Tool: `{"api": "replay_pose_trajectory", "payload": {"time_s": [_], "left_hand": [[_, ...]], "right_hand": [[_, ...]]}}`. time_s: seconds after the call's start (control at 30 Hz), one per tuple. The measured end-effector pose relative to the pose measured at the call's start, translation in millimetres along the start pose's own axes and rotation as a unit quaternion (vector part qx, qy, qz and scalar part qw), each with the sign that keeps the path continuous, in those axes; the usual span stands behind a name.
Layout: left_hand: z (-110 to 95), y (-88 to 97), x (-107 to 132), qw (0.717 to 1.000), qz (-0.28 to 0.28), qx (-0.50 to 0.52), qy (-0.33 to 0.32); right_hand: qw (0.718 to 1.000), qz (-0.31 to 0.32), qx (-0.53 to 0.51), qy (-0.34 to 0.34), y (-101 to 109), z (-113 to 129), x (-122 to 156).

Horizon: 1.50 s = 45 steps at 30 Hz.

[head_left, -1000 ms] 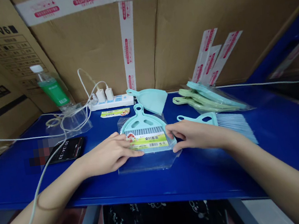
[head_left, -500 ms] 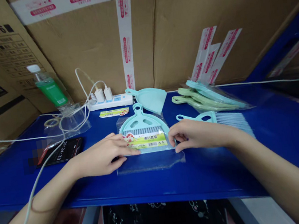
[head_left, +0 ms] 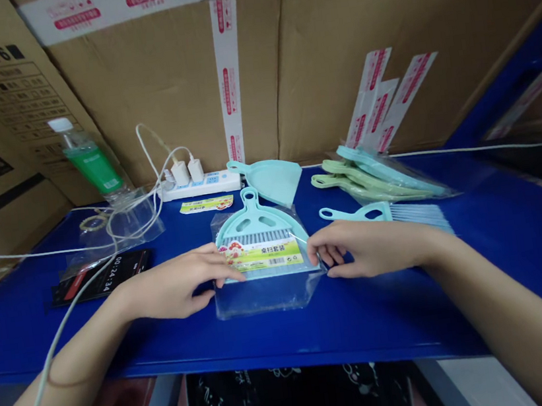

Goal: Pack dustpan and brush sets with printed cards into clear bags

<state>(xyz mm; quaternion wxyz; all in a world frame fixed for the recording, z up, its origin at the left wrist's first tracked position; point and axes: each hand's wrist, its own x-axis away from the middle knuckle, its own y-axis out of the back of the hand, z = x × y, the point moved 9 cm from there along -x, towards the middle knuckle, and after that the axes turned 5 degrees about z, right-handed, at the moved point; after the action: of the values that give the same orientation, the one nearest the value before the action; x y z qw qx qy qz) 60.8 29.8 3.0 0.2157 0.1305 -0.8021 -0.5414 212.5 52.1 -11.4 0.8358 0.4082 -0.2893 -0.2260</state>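
A light blue dustpan set (head_left: 259, 231) with a colourful label lies in a clear plastic bag (head_left: 263, 294) in the middle of the blue table (head_left: 507, 252). My left hand (head_left: 172, 289) holds the bag's left edge, fingers curled on it. On the right edge my right hand (head_left: 357, 248) pinches the plastic. The bag's open flap lies flat toward me, between both hands.
A loose blue brush (head_left: 392, 213) lies right of my hand, a spare dustpan (head_left: 268, 180) behind, a bagged pile of green and blue sets (head_left: 378, 179) at back right. At left sit a phone (head_left: 105, 275), white cable (head_left: 58, 331), power strip (head_left: 199, 184), bottle (head_left: 91, 163). Cardboard boxes (head_left: 354, 39) wall the back.
Both hands have slid a little toward me along the bag's sides, and the flap below the dustpan has been pulled flatter and narrower. The dustpan set has hardly moved.
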Motion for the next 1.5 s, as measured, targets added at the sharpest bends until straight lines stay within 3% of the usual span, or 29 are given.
{"api": "replay_pose_trajectory", "payload": {"time_s": [0.17, 0.93, 1.5], "left_hand": [[4, 2.3, -2, 0.999, -0.035, -0.033, 0.008], [4, 4.3, -3, 0.998, -0.059, -0.031, 0.013], [3, 0.8, -3, 0.997, -0.029, -0.062, 0.017]], "right_hand": [[1.000, -0.010, 0.005, 0.003, 1, -1, -6], [0.999, -0.037, 0.023, -0.012, 2, -3, -12], [0.999, -0.032, 0.032, -0.018, 1, -3, -12]]}}
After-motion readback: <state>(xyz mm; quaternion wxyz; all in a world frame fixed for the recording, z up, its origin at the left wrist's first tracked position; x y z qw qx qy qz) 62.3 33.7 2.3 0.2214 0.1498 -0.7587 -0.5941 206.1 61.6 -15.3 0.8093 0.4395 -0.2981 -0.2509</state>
